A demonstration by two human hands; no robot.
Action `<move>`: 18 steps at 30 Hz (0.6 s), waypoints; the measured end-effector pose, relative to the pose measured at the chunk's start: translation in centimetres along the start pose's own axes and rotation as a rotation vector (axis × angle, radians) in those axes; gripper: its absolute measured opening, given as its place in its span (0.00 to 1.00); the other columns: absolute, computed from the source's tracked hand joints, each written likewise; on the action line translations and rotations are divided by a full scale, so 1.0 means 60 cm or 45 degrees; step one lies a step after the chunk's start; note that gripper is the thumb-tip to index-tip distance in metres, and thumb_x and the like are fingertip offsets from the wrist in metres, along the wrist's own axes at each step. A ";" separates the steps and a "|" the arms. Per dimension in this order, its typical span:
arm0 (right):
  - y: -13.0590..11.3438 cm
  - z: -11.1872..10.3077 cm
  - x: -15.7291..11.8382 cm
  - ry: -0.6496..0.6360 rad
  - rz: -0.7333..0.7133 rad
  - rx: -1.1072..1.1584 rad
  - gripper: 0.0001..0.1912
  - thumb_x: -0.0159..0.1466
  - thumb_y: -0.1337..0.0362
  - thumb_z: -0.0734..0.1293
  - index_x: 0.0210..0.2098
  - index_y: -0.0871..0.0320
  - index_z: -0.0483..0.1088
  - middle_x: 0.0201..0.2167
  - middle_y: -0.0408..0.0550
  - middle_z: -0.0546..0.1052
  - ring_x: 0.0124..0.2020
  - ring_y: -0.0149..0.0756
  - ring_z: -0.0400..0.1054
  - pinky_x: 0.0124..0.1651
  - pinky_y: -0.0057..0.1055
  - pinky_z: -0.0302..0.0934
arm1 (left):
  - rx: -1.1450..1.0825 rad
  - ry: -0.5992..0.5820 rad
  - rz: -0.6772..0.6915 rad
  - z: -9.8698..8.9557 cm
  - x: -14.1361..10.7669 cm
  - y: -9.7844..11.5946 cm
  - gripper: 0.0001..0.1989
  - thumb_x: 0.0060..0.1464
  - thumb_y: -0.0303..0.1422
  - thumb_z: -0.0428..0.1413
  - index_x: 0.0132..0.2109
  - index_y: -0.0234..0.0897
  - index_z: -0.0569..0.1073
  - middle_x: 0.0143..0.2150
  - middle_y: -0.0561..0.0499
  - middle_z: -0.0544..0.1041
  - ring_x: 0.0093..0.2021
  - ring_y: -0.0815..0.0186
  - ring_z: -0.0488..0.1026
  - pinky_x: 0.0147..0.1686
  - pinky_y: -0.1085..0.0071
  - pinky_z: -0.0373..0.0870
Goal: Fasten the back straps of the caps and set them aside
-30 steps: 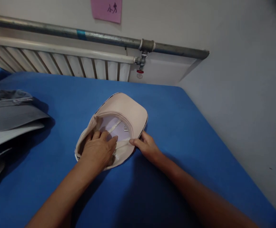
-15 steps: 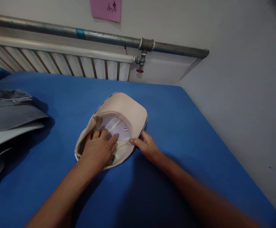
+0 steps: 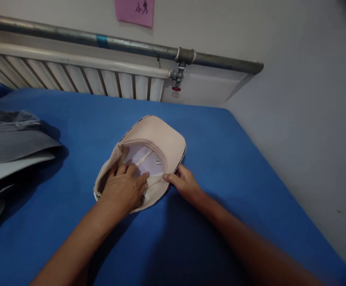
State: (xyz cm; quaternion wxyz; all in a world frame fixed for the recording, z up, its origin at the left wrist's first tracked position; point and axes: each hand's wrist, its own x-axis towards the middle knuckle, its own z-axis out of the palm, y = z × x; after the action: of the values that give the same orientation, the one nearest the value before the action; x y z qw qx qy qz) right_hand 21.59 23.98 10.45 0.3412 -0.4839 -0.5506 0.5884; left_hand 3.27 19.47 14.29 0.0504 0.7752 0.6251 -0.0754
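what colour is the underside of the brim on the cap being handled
Pale pinkish beige; the brim of the baseball cap shows best in the head view.

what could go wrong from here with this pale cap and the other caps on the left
The left hand reaches inside the pale cap; pressing unevenly might crease its fabric.

The right hand has only the edge beside the brim between thumb and fingers, so the cap might twist or slip if the left hand pushes hard.

The overlapping caps at the left could shift if the left arm swung into them.
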 end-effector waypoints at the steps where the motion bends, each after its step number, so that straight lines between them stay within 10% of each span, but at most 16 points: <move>1: 0.000 0.000 0.000 -0.002 0.000 0.001 0.16 0.51 0.58 0.68 0.38 0.56 0.68 0.31 0.46 0.75 0.37 0.41 0.70 0.39 0.38 0.67 | -0.003 0.004 0.003 0.001 -0.001 -0.001 0.20 0.64 0.36 0.49 0.61 0.50 0.73 0.61 0.37 0.71 0.60 0.40 0.65 0.51 0.42 0.66; 9: 0.001 0.000 0.000 -0.043 -0.018 0.036 0.13 0.55 0.58 0.67 0.36 0.56 0.65 0.23 0.40 0.71 0.22 0.33 0.65 0.28 0.33 0.62 | -0.061 0.143 -0.002 0.021 0.000 0.002 0.18 0.63 0.35 0.50 0.56 0.44 0.77 0.57 0.36 0.75 0.56 0.40 0.70 0.51 0.39 0.66; 15: -0.006 -0.001 -0.001 -0.051 -0.034 0.084 0.10 0.56 0.58 0.66 0.35 0.55 0.65 0.21 0.39 0.71 0.21 0.33 0.66 0.27 0.32 0.61 | -0.481 0.756 0.213 -0.001 -0.012 -0.010 0.16 0.65 0.33 0.48 0.53 0.41 0.76 0.51 0.45 0.79 0.52 0.56 0.75 0.56 0.56 0.68; 18: -0.007 -0.002 -0.002 -0.032 -0.021 0.093 0.09 0.57 0.58 0.66 0.35 0.55 0.65 0.20 0.40 0.71 0.21 0.34 0.66 0.27 0.32 0.60 | -0.621 1.095 0.044 -0.021 -0.019 -0.042 0.13 0.64 0.32 0.49 0.52 0.40 0.75 0.51 0.47 0.78 0.53 0.59 0.74 0.55 0.61 0.69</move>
State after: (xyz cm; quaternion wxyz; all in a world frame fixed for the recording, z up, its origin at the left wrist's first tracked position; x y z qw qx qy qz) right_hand 21.71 23.98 10.91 0.3565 -0.4591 -0.5372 0.6113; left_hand 0.64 19.12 15.75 -0.0309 0.7120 0.5757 0.4008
